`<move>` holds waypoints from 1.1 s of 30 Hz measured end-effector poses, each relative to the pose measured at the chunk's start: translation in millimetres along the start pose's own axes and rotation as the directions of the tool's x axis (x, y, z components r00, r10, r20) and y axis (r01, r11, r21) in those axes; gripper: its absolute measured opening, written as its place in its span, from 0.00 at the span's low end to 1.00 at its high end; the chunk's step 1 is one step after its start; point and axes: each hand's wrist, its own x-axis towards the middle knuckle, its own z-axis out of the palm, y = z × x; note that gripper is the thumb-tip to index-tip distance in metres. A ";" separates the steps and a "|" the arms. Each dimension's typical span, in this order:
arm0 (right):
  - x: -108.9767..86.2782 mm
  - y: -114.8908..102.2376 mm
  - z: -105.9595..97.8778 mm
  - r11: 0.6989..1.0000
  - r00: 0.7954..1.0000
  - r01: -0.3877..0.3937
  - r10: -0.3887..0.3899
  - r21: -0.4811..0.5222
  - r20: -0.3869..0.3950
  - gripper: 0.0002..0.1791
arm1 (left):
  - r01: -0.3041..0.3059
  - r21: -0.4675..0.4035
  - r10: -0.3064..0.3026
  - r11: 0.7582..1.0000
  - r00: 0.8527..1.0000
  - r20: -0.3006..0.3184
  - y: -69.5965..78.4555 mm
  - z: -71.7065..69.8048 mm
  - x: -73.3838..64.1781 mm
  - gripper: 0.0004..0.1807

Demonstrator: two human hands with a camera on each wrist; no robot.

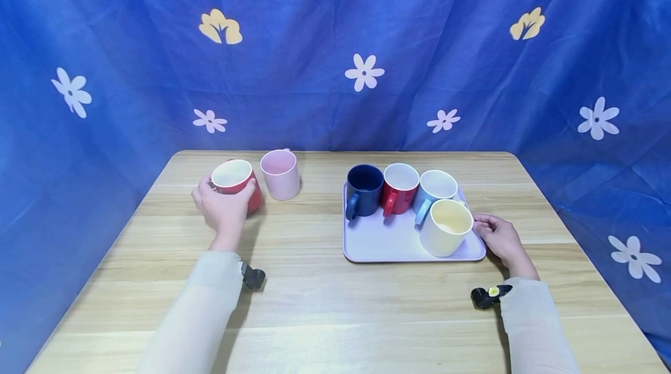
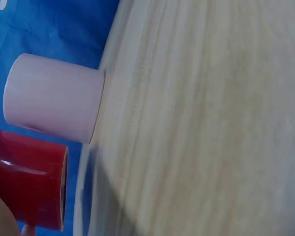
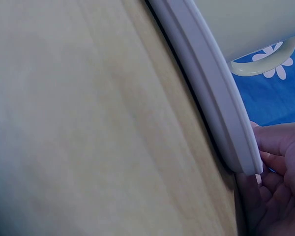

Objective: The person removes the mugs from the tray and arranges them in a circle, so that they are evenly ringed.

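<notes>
My left hand [image 1: 224, 206] grips a red mug [image 1: 254, 200], tilted, at far left, just left of the pink mug [image 1: 283, 185]. My right fingers [image 1: 481, 219] are at the lilac tray's [image 1: 385, 244] right edge, beside the cream mug [image 1: 439, 238]; can't tell if gripping.

Booth of blue flowered cloth [image 1: 293, 42]

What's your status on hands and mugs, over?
Left hand grips red mug, tilted, raised off table. Right hand holds right edge of tray. Pink mug stands close by, tray side; might get bumped.
</notes>
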 end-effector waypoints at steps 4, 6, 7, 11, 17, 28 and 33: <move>-0.1 -0.5 -0.1 1.000 1.000 -0.002 0.002 0.000 0.001 0.20 | 0.022 0.003 -0.022 1.000 1.000 0.002 -0.2 4.9 0.5 0.49; 0.0 -0.6 0.0 1.000 1.000 -0.001 0.001 0.000 0.002 0.20 | 0.029 0.008 -0.029 1.000 1.000 -0.002 -0.3 6.8 0.9 0.48; 0.0 -0.7 0.0 1.000 1.000 0.000 0.000 -0.002 0.002 0.20 | 0.029 0.009 -0.029 1.000 1.000 -0.007 -0.7 7.9 1.3 0.48; -0.2 -0.9 0.2 1.000 1.000 -0.001 0.001 -0.003 0.001 0.20 | 0.036 -0.002 -0.036 0.999 0.999 -0.016 -1.5 11.1 2.1 0.49; -0.5 -0.8 0.4 1.000 1.000 -0.010 0.010 0.001 0.002 0.20 | 0.059 -0.011 -0.060 0.998 0.998 -0.025 -3.1 17.0 3.1 0.50; -0.6 -1.6 0.1 1.000 1.000 -0.009 0.009 0.010 0.002 0.20 | 0.061 -0.020 -0.061 0.998 0.998 -0.022 -8.4 25.5 5.0 0.50; -0.7 -1.9 0.0 1.000 1.000 -0.013 0.013 0.014 0.002 0.20 | 0.053 -0.019 -0.054 0.998 0.998 -0.018 -9.3 28.3 4.8 0.50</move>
